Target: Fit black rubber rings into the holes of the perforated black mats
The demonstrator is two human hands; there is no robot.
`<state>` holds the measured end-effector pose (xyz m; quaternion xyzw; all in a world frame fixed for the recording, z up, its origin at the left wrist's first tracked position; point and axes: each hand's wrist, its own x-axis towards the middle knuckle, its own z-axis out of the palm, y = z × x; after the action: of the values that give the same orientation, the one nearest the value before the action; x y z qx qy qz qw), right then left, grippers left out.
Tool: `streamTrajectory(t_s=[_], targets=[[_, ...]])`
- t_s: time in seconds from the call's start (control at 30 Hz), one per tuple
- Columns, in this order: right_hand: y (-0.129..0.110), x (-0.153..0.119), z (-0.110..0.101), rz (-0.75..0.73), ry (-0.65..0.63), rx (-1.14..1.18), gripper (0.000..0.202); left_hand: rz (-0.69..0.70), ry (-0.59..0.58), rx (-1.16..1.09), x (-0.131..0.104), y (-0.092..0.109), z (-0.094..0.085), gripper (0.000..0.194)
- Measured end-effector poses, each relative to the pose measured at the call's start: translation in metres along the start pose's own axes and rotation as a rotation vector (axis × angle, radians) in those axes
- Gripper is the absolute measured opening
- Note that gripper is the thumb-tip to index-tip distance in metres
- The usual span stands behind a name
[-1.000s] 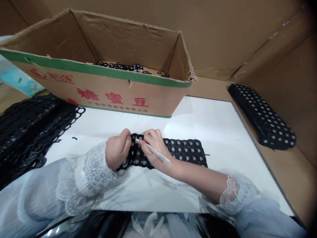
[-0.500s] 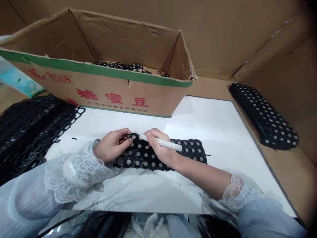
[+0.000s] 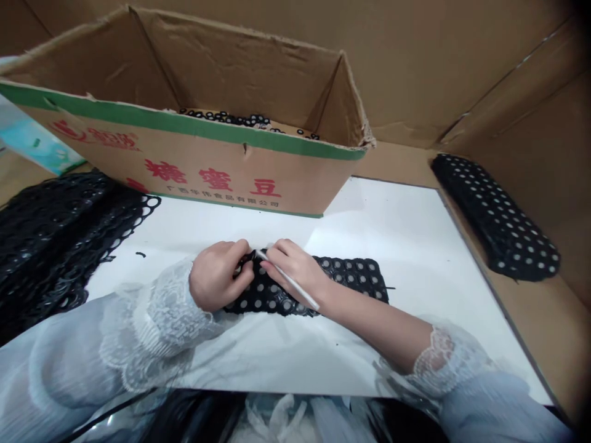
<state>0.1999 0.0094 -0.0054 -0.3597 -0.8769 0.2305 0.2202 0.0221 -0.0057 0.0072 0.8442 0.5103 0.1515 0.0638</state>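
Observation:
A black rubber-like sheet [image 3: 353,274] with rows of pale round spots lies across the white board in front of me. My left hand [image 3: 219,274] is closed in a pinch on the sheet's upper left edge. My right hand [image 3: 300,271] rests over the middle of the sheet and grips a slim white pen-like stick [image 3: 298,290]. The stick's upper tip meets the sheet's top edge, close by my left fingertips. What the tip touches is too small to make out. Both hands hide part of the sheet.
Behind the hands stands an open cardboard box [image 3: 286,166] with small black rings [image 3: 249,120] inside. A heap of black perforated sheets [image 3: 55,227] lies at left. A stack of dotted black sheets [image 3: 498,215] sits at right, past the edge of the white board [image 3: 397,215].
My left hand has moved slightly right along the sheet's edge. The stick in my right hand has swung steeper, its lower end now down near the wrist.

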Motion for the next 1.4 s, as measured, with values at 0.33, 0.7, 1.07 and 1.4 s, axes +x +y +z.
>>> streamTrajectory(t_s=[0.33,0.7,1.07,1.4], targets=[[0.004,0.0,-0.01,0.314,0.206,0.475,0.037,-0.175,-0.298,-0.483,0.011,-0.018,-0.008,0.023],[0.004,-0.002,-0.012,0.006,0.131,0.292,0.03,-0.197,-0.326,-0.624,0.009,-0.021,-0.002,0.033],[0.005,0.0,-0.009,-0.075,0.155,0.164,0.028,-0.158,-0.283,-0.574,0.011,-0.018,-0.005,0.033],[0.004,0.002,-0.001,-0.068,0.08,-0.07,0.027,0.123,-0.091,-0.192,0.006,-0.014,0.002,0.024]])
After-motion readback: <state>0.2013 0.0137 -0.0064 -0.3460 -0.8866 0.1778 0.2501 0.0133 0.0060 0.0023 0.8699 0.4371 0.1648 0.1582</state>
